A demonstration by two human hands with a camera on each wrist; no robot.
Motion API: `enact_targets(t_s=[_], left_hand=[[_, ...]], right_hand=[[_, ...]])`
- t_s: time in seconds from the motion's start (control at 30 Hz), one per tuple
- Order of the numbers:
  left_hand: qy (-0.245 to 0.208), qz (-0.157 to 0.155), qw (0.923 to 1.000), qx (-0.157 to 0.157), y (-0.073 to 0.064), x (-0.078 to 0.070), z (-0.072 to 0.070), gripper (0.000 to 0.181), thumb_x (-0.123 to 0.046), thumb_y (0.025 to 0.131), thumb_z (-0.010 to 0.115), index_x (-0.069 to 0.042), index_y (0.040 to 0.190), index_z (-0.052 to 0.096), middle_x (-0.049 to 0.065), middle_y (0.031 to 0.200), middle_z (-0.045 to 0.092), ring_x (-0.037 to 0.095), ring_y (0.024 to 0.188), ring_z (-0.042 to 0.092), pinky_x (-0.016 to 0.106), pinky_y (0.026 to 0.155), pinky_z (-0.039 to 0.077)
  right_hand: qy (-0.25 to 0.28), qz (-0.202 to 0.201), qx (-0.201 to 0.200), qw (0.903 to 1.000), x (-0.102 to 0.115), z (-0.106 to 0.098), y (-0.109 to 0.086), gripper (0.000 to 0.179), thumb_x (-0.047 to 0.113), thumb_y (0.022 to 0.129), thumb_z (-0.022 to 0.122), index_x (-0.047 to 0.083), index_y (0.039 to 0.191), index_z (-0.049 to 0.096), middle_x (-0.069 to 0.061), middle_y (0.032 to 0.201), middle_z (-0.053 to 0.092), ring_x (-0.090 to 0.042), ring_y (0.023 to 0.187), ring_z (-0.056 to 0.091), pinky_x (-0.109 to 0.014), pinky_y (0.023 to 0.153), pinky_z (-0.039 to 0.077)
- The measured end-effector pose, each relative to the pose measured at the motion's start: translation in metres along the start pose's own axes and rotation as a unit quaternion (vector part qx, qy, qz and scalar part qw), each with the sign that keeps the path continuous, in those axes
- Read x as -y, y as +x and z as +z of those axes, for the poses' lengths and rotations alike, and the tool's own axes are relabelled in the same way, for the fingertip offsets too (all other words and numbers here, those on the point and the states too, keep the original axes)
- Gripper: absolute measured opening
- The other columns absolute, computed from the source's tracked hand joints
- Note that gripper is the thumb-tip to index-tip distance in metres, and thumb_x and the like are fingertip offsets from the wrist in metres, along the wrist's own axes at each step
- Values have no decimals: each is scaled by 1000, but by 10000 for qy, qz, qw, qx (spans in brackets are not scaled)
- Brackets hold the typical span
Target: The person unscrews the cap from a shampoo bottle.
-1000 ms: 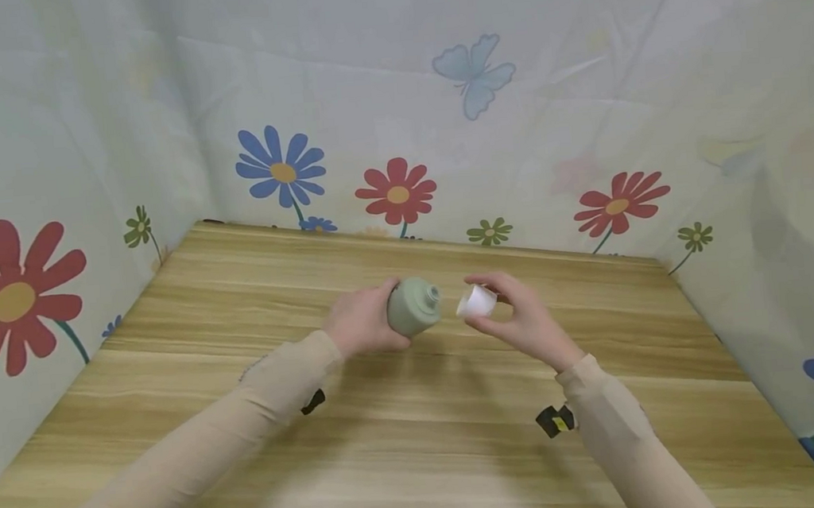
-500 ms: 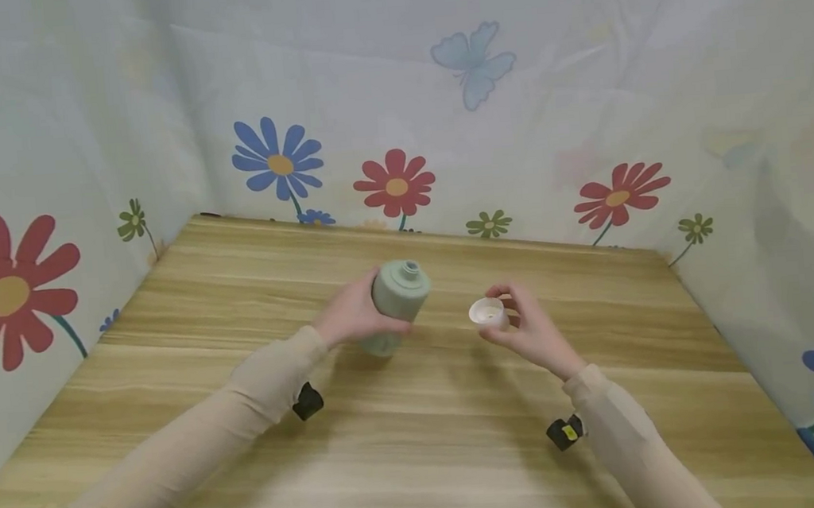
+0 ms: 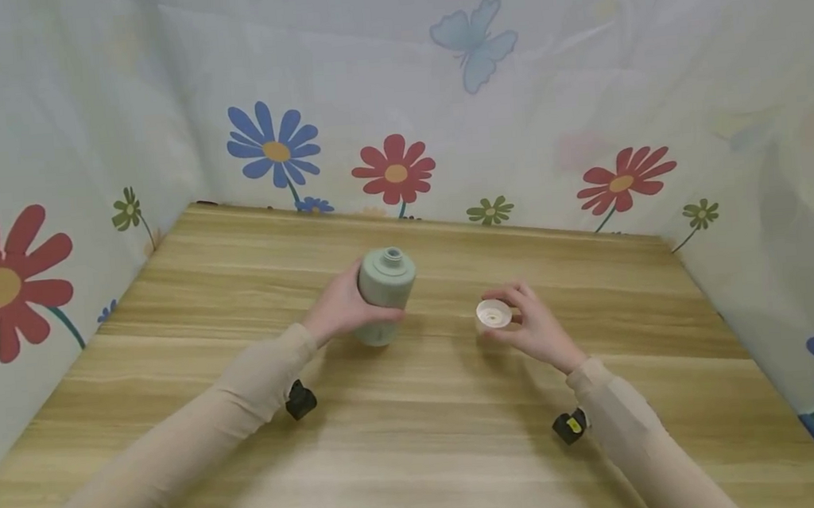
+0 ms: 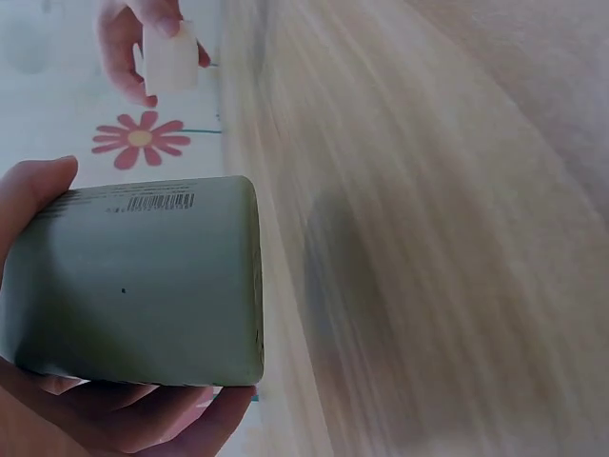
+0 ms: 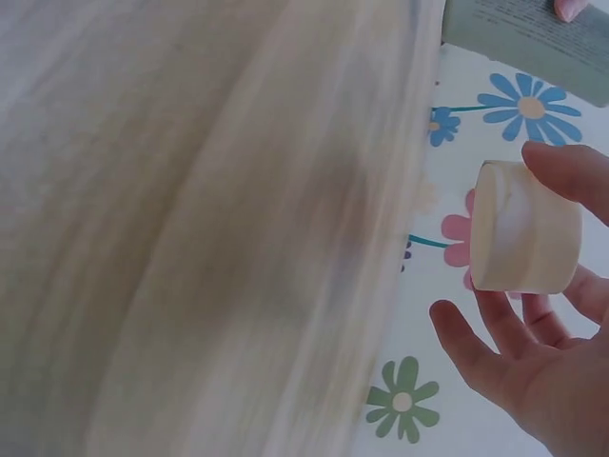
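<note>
My left hand (image 3: 341, 303) grips a pale green bottle (image 3: 386, 283) round its body, thumb across the near side. The bottle stands nearly upright, its narrow open neck pointing up. In the left wrist view the bottle (image 4: 143, 286) shows a barcode and small print, and its base is raised off the wooden surface. To the right, my right hand (image 3: 541, 333) pinches a white round cap (image 3: 494, 315) between thumb and fingers, with its hollow inside facing up. The right wrist view shows the cap (image 5: 528, 228) from the side, apart from the bottle.
Beneath both hands lies a wood-grain table (image 3: 422, 444). A pale cloth backdrop (image 3: 334, 52) printed with flowers and a butterfly rises along its back and sides. Small black devices (image 3: 300, 400) are worn at both wrists.
The bottle has swung from tilted rightward to nearly upright and shifted left. The cap has moved slightly away to the right and turned from sideways to hollow side up.
</note>
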State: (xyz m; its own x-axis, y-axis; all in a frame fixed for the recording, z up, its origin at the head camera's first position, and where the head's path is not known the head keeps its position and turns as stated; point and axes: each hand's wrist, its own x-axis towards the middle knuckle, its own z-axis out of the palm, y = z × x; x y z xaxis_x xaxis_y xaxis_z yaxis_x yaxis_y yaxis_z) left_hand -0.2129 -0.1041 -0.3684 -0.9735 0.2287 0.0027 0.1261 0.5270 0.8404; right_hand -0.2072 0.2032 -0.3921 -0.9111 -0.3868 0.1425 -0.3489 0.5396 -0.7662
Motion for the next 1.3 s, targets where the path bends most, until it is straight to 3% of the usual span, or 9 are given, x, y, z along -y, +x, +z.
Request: enact_targets(t_s=[0.4,0.77,0.93,1.3], left_hand=[[-139,-82,9999,-21,-5,9,8,90,-30,68,87,-15,142,37,9,134,56,30,125,53,52,107,41],[-124,-146,9998,-67,-8,13,14,93,-30,68,87,-15,143,36,8,136,54,29,127,52,51,109,40],[-201,-145,9996,-98,-12,13,15,93,-30,67,88,-15,143,36,8,136,54,29,127,52,50,110,39],[-414,-47,9990,-136,-14,16,16,93,-31,67,89,-17,142,35,6,138,53,28,131,49,51,113,35]], right_hand=[[-759,175,178,9968,-6,2,-8,49,6,75,79,-2,117,57,-20,115,55,-35,109,56,-55,96,49],[-1315,-77,219,9910,-10,6,-15,47,4,71,79,-4,113,57,-21,108,58,-34,99,58,-47,88,48],[-1358,-26,262,9904,-11,8,-17,49,3,69,79,-3,113,57,-20,108,58,-32,99,58,-44,88,45],[-1308,78,431,9904,-7,6,-15,50,1,72,76,-4,117,54,-24,116,56,-36,107,55,-53,94,45]])
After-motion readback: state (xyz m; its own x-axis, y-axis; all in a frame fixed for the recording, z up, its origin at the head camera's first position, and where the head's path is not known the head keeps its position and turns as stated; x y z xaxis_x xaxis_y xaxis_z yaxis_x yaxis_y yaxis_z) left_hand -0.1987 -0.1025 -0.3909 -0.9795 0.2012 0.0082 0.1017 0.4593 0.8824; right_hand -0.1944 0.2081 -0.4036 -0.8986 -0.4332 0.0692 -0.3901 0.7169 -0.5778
